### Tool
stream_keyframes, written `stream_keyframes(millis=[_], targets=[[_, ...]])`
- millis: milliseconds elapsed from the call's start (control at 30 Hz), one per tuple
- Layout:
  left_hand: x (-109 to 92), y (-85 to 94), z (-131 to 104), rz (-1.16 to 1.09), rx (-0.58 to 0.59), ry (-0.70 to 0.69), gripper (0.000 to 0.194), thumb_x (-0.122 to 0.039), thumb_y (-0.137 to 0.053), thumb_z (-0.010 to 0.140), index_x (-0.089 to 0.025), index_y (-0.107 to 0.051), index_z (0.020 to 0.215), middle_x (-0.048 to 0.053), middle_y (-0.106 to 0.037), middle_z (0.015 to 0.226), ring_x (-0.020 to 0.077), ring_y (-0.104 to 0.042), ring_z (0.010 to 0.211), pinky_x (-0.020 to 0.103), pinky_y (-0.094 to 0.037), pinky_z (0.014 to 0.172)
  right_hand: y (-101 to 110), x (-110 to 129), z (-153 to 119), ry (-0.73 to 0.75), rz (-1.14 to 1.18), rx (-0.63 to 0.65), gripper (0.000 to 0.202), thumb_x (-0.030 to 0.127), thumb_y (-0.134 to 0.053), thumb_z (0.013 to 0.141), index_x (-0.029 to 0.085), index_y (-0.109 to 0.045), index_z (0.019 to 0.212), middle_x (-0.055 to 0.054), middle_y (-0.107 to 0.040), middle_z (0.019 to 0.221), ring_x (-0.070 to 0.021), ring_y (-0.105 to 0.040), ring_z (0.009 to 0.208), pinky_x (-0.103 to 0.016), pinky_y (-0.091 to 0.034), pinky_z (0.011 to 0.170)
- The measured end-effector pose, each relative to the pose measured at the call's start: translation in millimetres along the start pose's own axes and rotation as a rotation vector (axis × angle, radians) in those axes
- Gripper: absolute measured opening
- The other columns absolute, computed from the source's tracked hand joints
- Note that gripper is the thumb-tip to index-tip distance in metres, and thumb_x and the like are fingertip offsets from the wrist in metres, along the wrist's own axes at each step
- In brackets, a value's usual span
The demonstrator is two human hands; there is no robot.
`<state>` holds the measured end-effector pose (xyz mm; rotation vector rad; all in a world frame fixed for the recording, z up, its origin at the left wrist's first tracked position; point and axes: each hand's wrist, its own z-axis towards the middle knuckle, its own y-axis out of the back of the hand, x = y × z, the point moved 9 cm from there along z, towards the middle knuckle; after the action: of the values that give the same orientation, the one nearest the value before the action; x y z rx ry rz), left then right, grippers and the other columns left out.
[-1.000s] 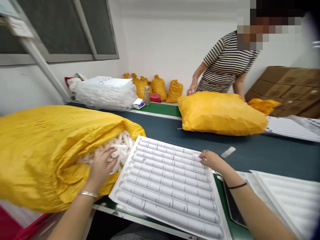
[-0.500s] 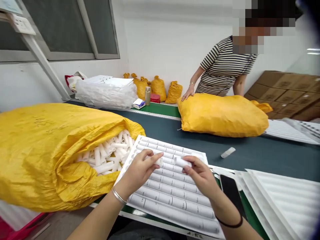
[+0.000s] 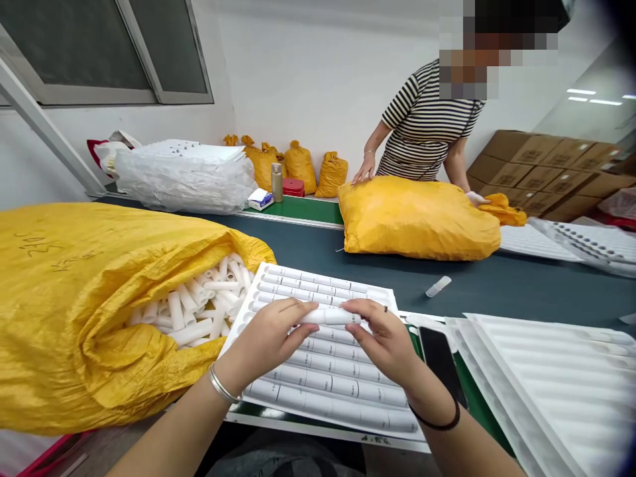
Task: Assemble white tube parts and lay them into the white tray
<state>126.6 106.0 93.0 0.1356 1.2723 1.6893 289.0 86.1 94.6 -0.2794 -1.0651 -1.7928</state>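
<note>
Between my two hands lies a row of white plastic tubes (image 3: 330, 317), end to end, with a seam near the middle. My left hand (image 3: 271, 338) pinches the left end between thumb and fingers. My right hand (image 3: 385, 338) grips the right end, where small dark print shows. Both hands are just above a white tray (image 3: 254, 278) whose grooves hold rows of similar printed tubes. At the left, a large yellow sack (image 3: 54, 318) gapes open with many loose white tubes (image 3: 191, 306) in its mouth.
A single tube (image 3: 438, 287) lies on the dark conveyor belt (image 3: 303, 245). A black phone (image 3: 441, 364) and stacked white trays (image 3: 551, 377) are at the right. Across the belt, a person in a striped shirt (image 3: 430, 112) holds a full yellow sack (image 3: 417, 218). Cartons (image 3: 541, 165) stand behind.
My hands have come together, and the separate tube pieces now meet end to end. Across the belt, the person's other hand now shows at the sack's tied end. My view has shifted right.
</note>
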Motion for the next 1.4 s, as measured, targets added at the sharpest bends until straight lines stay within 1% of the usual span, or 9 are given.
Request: stream_keyframes(millis=[267, 433, 567, 700, 867, 933, 1000, 1200, 1400], targets=[[-15.0, -1.6, -1.9, 0.044, -0.09, -0.122, 0.029, -0.023, -0.054, 0.093, -0.015, -0.056, 0.12, 0.008, -0.067, 0.1, 0.0197, -0.061, 0.092, 0.034, -0.051, 0.081, -3.9, -8.5, 1.8, -0.091, 0.02, 0.051, 0.025, 0.024, -0.063, 0.088, 0.023, -0.063, 0.114, -0.004, -0.071, 0.093, -0.0141, -0.063, 0.074, -0.026, -0.051, 0.067], [-24.1, -9.0, -1.4, 0.068, -0.087, -0.159, 0.057, -0.023, -0.048, 0.095, -0.016, -0.026, 0.147, 0.007, -0.063, 0.087, 0.0198, -0.058, 0.078, 0.034, -0.052, 0.07, -1.5, -3.1, -3.6, -0.067, 0.088, 0.034, 0.025, 0.025, -0.059, 0.09, 0.022, -0.061, 0.115, -0.006, -0.07, 0.101, -0.0165, -0.065, 0.089, -0.027, -0.052, 0.077], [-17.3, -38.6, -7.3, 0.025, 0.001, -0.104, 0.064, -0.022, -0.044, 0.096, -0.026, -0.012, 0.152, 0.005, -0.063, 0.087, 0.0195, -0.06, 0.075, 0.033, -0.053, 0.069, -24.4, -10.3, -17.3, -0.09, 0.013, 0.146, 0.028, 0.025, -0.06, 0.089, 0.02, -0.061, 0.116, -0.007, -0.07, 0.104, -0.0168, -0.066, 0.092, -0.028, -0.052, 0.081], [33.7, -62.3, -25.2, 0.046, 0.159, 0.107, 0.074, -0.036, -0.052, 0.092, -0.027, -0.01, 0.152, 0.011, -0.064, 0.116, 0.0241, -0.063, 0.102, 0.038, -0.053, 0.085, -37.3, -76.2, -22.4, -0.274, -0.37, 0.307, 0.028, 0.021, -0.076, 0.072, 0.02, -0.069, 0.099, -0.007, -0.07, 0.099, -0.0213, -0.064, 0.094, -0.031, -0.051, 0.085], [174.8, 3.0, -82.9, 0.537, 0.074, 0.589, 0.047, -0.033, -0.033, 0.094, -0.009, -0.047, 0.133, 0.019, -0.058, 0.125, 0.0336, -0.053, 0.117, 0.049, -0.041, 0.098, 67.6, -207.9, -17.0, -0.714, -0.673, 0.025, 0.022, 0.023, -0.056, 0.09, 0.015, -0.062, 0.11, -0.013, -0.064, 0.11, -0.0226, -0.06, 0.102, -0.038, -0.049, 0.089], [230.3, 19.5, -120.2, 0.699, 0.223, 0.832, 0.045, -0.027, -0.037, 0.088, -0.011, -0.055, 0.126, 0.019, -0.063, 0.115, 0.0363, -0.058, 0.105, 0.05, -0.043, 0.091, 103.2, -254.5, -24.8, -0.897, -0.721, -0.006, 0.026, 0.029, -0.054, 0.094, 0.014, -0.059, 0.115, -0.009, -0.062, 0.112, -0.0202, -0.062, 0.098, -0.04, -0.052, 0.085], [259.9, 18.2, -146.3, 0.664, 0.357, 0.909, 0.039, -0.021, -0.039, 0.085, -0.014, -0.063, 0.114, 0.017, -0.063, 0.114, 0.0334, -0.058, 0.106, 0.046, -0.042, 0.092, 117.6, -291.2, -35.2, -1.044, -0.723, 0.037, 0.029, 0.033, -0.056, 0.093, 0.015, -0.058, 0.116, -0.007, -0.062, 0.113, -0.0188, -0.063, 0.096, -0.039, -0.054, 0.082], [259.6, 13.2, -163.8, 0.609, 0.341, 0.875, 0.049, -0.007, -0.038, 0.076, -0.01, -0.059, 0.12, 0.018, -0.055, 0.126, 0.0298, -0.057, 0.11, 0.037, -0.041, 0.094, 106.8, -331.6, -54.7, -1.223, -0.688, 0.267, 0.03, 0.033, -0.058, 0.092, 0.014, -0.059, 0.116, -0.008, -0.061, 0.115, -0.0194, -0.062, 0.097, -0.039, -0.054, 0.083], [258.7, 24.9, -153.5, 0.613, 0.27, 0.693, 0.041, -0.003, -0.032, 0.079, -0.017, -0.067, 0.096, 0.012, -0.065, 0.103, 0.0266, -0.064, 0.091, 0.04, -0.046, 0.087, 81.4, -285.8, -39.4, -1.018, -0.673, 0.389, 0.025, 0.032, -0.055, 0.093, 0.012, -0.066, 0.104, -0.011, -0.067, 0.104, -0.0194, -0.064, 0.094, -0.036, -0.05, 0.086]])
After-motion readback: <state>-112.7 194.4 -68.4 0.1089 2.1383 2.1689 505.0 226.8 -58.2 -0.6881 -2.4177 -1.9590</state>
